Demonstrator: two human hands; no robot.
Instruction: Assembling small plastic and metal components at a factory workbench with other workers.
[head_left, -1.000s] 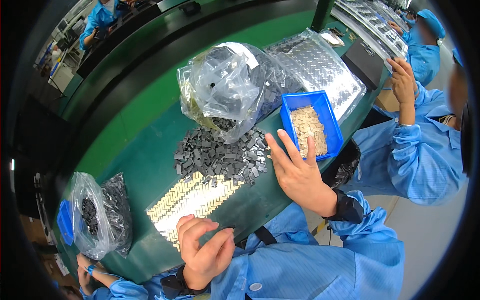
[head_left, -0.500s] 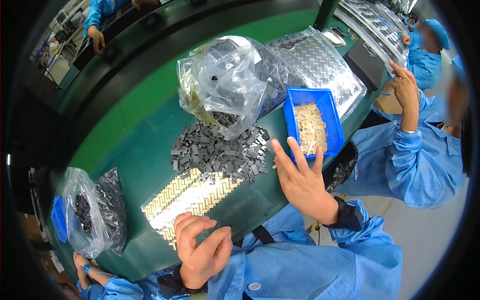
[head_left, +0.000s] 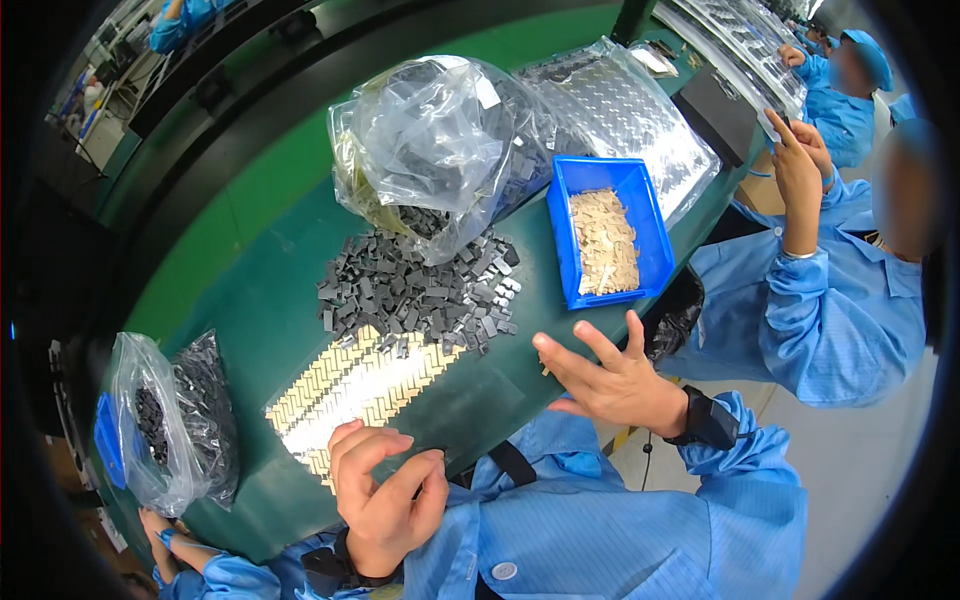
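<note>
My left hand [head_left: 385, 495] is curled, the thumb and forefinger close together over the table's near edge. A tiny dark spot shows at the fingertips, but what they hold, if anything, is too small to make out. My right hand [head_left: 625, 388] has its fingers spread, just nearer than a blue bin [head_left: 570, 240] of small tan pieces [head_left: 604, 245]. By its forefinger is one tan sliver [head_left: 545, 371]; I cannot tell whether it touches the hand. Left of this hand lies a sheet with rows of tan strips [head_left: 350, 390], below a heap of small dark grey blocks [head_left: 410, 290].
A large clear bag [head_left: 430, 130] of dark blocks stands behind the heap, beside a bubble-wrap-like sheet [head_left: 640, 120]. Another clear bag [head_left: 165, 430] is at the left. A co-worker [head_left: 810, 290] sits at the right; another person's hands [head_left: 158, 530] rest at lower left.
My right hand has drawn back from the blue bin toward me, its fingers still spread. My left hand keeps its curled pose. The whole view has shifted slightly.
</note>
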